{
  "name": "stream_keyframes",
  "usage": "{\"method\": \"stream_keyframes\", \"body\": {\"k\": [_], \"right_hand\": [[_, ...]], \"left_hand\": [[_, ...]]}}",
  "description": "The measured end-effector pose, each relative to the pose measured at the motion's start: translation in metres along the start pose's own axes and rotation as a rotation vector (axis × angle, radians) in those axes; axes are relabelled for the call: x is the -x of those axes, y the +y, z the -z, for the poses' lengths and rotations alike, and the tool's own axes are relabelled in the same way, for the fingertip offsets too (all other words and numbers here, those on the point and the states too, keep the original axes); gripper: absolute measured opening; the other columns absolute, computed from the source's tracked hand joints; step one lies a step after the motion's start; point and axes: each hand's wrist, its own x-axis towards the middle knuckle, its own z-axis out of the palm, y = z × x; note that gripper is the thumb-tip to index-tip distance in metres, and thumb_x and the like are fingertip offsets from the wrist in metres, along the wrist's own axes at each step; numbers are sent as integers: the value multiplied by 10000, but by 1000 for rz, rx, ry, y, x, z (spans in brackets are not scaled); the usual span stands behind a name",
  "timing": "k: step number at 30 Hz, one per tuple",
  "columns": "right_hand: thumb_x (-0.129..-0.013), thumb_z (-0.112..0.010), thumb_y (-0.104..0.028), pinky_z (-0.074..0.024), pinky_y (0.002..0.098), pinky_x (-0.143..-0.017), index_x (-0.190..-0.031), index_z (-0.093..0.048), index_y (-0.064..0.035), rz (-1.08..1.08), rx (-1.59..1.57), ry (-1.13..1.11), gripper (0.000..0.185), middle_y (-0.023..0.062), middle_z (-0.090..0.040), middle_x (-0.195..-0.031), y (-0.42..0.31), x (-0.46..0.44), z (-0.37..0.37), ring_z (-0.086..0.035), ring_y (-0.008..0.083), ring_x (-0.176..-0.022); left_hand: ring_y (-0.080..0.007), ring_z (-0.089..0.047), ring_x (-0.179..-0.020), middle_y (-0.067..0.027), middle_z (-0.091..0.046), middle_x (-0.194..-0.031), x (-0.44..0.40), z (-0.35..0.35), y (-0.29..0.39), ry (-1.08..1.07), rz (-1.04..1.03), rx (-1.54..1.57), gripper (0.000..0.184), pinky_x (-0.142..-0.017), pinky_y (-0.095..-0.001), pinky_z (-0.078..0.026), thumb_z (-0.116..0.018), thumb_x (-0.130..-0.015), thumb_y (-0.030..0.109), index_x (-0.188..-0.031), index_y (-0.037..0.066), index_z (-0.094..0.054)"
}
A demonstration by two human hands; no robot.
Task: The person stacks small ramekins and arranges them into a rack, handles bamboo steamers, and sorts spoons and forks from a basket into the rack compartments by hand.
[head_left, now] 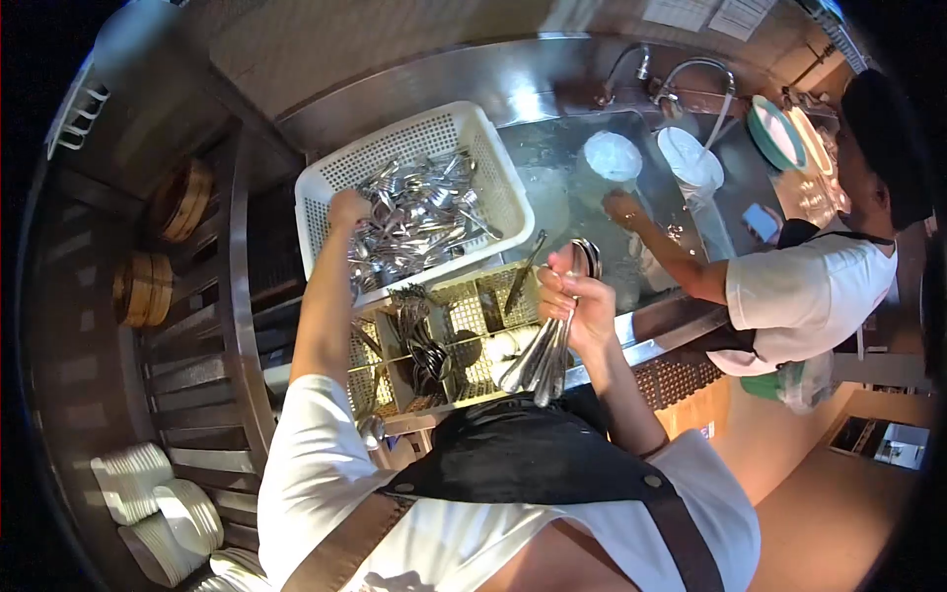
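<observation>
**Spoons gripped in one fist, loose cutlery fingered with the other**

A bundle of spoons (538, 367) is held in the right hand (584, 301), at the centre of the frame, with bowls up and handles fanned down towards the apron (518, 444). The left hand (348, 209) is lowered to the cutlery (419, 212) in the white basket (513, 189), upper left of centre; whether a piece is pinched there cannot be told, as the fingertips are hidden.

For good handling, the bundle is best gripped round the necks, firmly but without crushing, since smooth handles could slide and splay as more are added. Pieces are best lifted singly by the handle, tines kept away from the fingers, and the bowls nested so that the fist is not overfilled. Tangled pieces should be eased apart rather than tugged.

The basket is of pale plastic, its walls pierced with small holes, its corners rounded. Below it, a yellowish tray (472, 400) is split into squarish, mesh-like compartments, in one of which dark-looking forks (424, 350) are bunched. The metal is shiny, with slender handles and rounded spoon bowls. At upper right, a round white bowl (613, 156) is seen in the steel sink (552, 148), with a co-worker's hand (623, 210) just beside it.
</observation>
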Motion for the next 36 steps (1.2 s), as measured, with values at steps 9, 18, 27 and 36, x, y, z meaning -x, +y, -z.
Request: {"method": "stream_keyframes", "body": {"k": [9,18,27,36], "right_hand": [[-891,-602,-164,-512,492,-880,-1131,-497,-27,128,328,115,296,91,-593,-949,-5,-54,-48,-610,320,-1001],[-814,-622,2,-516,301,-535,-1106,-569,11,-26,652,-124,297,132,-640,-837,29,-96,-104,-603,139,-607],[-868,-563,-70,-314,215,-450,-1222,-476,-1,-142,287,-71,371,-6,-438,-704,11,-50,-22,-369,47,-490],[-815,-650,-68,-319,216,-449,-1199,-460,8,-74,294,-41,435,-3,-434,-719,-14,-34,6,-364,54,-496]], "left_hand": [[-159,-668,-739,-141,-695,-818,239,170,73,817,-532,469,161,-674,-284,-500,-637,-841,90,-972,2,-670],[-78,-561,-685,-10,-646,-757,272,138,130,499,-900,746,126,-655,-248,-468,-606,-882,112,-849,3,-661],[-223,-623,-571,-102,-679,-717,108,-11,-43,-314,-342,-351,434,-536,-345,-501,-677,-743,433,-762,-1,-688],[-286,-631,-1015,-143,-662,-1092,99,-30,-27,-436,-136,-353,541,-850,-392,-510,-782,-666,413,-1054,51,-675]]}}
